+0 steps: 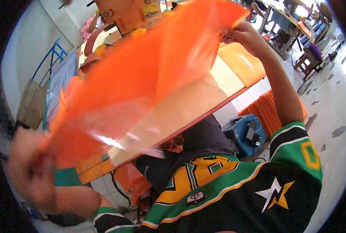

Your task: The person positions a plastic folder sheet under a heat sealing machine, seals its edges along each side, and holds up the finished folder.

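Observation:
A large, thin orange sheet [142, 73] with a glossy surface is stretched in the air above the worktable [184, 105], smeared by motion along its left side. My right hand [241, 35] is closed on its upper right edge, the fingers pinched together. At the lower left, my left hand [31, 167] is blurred, closed around the sheet's other end. A shiny, see-through part [114, 141] hangs along the lower edge. The sheet hides much of the table behind it.
An orange machine [130, 15] stands behind the sheet. Flat orange pieces [239, 64] lie on the table's right end. Below are a stack of orange pieces [262, 112] and a blue container [244, 134] with a black adapter. A stool [310, 60] stands farther right.

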Demonstrator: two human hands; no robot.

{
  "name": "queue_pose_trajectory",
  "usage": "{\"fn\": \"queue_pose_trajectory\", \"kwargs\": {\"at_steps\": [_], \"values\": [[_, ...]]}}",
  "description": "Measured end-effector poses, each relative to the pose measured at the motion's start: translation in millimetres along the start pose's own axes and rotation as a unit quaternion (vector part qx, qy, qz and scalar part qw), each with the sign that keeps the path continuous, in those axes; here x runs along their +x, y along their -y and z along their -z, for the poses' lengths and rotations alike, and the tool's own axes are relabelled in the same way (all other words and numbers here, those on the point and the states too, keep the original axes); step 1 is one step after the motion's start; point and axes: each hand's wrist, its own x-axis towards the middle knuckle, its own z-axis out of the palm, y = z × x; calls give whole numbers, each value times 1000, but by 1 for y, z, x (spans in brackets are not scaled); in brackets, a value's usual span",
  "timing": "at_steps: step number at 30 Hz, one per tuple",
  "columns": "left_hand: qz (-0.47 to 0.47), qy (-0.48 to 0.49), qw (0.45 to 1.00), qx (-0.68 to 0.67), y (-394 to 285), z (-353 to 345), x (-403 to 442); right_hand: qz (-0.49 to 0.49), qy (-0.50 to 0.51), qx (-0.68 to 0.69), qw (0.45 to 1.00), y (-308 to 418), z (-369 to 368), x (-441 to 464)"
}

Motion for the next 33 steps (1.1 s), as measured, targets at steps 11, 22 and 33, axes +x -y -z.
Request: {"fn": "queue_pose_trajectory", "kwargs": {"at_steps": [11,22,33], "values": [[-174,170,895,-374,-139,-102,7,91,76,-82,990,-72,13,-75],[0,156,947,-279,-208,-203,24,-137,-88,-11,987,-152,21,-87],[60,145,861,-484,-233,-244,28,-247,-44,23,968,-91,-48,-113]]}}
